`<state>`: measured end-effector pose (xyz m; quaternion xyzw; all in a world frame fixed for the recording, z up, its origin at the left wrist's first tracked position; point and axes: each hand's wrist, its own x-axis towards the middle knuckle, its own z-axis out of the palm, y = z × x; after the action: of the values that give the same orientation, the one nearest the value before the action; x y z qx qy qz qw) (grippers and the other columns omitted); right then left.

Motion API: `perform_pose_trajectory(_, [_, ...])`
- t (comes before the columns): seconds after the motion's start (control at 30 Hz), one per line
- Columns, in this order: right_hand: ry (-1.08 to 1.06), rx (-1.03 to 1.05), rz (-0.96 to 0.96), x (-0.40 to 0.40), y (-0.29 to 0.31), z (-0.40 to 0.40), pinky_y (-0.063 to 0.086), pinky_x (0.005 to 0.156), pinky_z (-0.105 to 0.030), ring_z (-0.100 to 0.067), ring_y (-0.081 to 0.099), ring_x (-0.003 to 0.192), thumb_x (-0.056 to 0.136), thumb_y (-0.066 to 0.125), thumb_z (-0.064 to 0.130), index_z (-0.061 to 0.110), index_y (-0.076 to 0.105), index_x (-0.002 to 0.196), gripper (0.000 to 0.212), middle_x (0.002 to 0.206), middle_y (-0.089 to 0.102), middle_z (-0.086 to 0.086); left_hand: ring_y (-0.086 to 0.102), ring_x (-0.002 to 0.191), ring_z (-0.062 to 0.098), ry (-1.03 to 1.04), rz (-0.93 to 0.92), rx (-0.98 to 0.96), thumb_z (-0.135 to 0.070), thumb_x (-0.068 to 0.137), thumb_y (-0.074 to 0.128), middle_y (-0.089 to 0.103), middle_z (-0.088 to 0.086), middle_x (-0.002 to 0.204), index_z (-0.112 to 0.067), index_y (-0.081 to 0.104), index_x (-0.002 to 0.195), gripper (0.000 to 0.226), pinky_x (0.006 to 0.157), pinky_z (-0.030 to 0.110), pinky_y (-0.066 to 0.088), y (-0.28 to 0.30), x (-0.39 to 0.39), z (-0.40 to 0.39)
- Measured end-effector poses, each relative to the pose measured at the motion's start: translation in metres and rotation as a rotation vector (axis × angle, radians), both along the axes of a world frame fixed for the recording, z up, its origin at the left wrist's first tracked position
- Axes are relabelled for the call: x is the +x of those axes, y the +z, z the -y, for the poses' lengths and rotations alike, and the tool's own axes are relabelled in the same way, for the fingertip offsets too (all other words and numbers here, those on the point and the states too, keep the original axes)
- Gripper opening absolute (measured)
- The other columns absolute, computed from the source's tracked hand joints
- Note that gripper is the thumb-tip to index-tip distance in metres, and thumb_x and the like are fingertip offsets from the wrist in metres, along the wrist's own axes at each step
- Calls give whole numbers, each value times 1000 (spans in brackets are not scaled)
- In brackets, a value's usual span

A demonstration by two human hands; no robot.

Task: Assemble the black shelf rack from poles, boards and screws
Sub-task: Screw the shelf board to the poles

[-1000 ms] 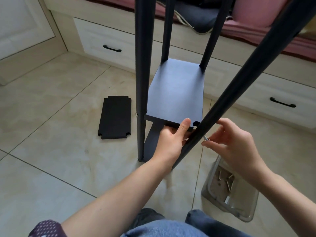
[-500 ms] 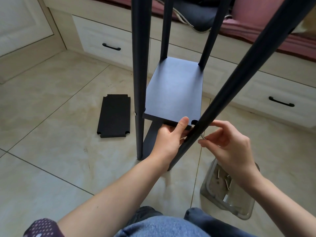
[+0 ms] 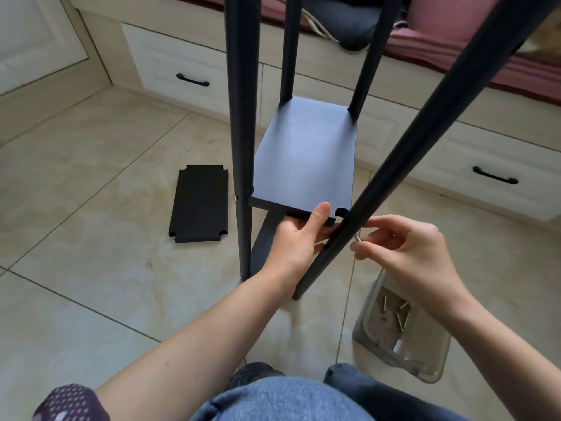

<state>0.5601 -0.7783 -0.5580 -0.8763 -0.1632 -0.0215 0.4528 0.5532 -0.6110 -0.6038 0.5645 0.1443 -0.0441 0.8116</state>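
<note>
Beige tiled floor (image 3: 91,299), cream drawers (image 3: 182,68) with black handles, pink cushion (image 3: 449,19)

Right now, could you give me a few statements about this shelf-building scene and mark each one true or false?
1. The left hand holds the near edge of the shelf board. True.
2. The right hand pinches a screw beside the near right pole. True.
3. The spare board leans against a drawer. False: it lies flat on the floor tiles.
4. The clear box of screws sits on the shelf. False: it sits on the floor, by the right forearm.
</note>
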Motion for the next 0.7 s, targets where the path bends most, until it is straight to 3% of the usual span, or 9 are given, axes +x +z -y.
perform_pose_trajectory(0.1, [-5,87,-110,2,1,1,58,72,-24,-12,73,67,72,83,11,13,73,98,28,71,75,3,75,93,15,3,-1,-8,-46,97,56,79,2,97,-10,69,112,40,79,23,60,1,-1,0])
perform_pose_trajectory(0.27, [6,-11,16,-2,-3,-4,55,68,-16,-4,71,64,74,83,7,11,73,98,27,68,73,7,75,91,15,14,-11,-2,-46,97,56,79,1,95,-10,68,112,41,75,20,60,2,-2,-1])
perform_pose_trajectory(0.4, [24,138,-171,-1,0,2,60,77,-30,-15,74,73,79,78,6,9,72,102,25,76,75,-2,76,89,14,33,-28,-3,-46,97,57,79,2,95,-7,68,112,43,71,18,58,3,-3,-1])
perform_pose_trajectory(0.6, [-52,-27,22,-9,-2,-8,58,72,-26,-5,71,67,74,84,7,11,73,97,25,71,73,5,76,89,14,27,-37,-5,-45,96,58,79,2,97,-5,67,116,46,70,18,59,3,-3,-2])
perform_pose_trajectory(0.7, [-81,-8,5,-10,0,-9,58,72,-26,-4,71,66,75,84,9,12,74,95,23,67,73,6,76,88,13,30,-37,-17,-43,97,58,79,2,95,-4,67,115,44,65,15,56,4,-3,-2])
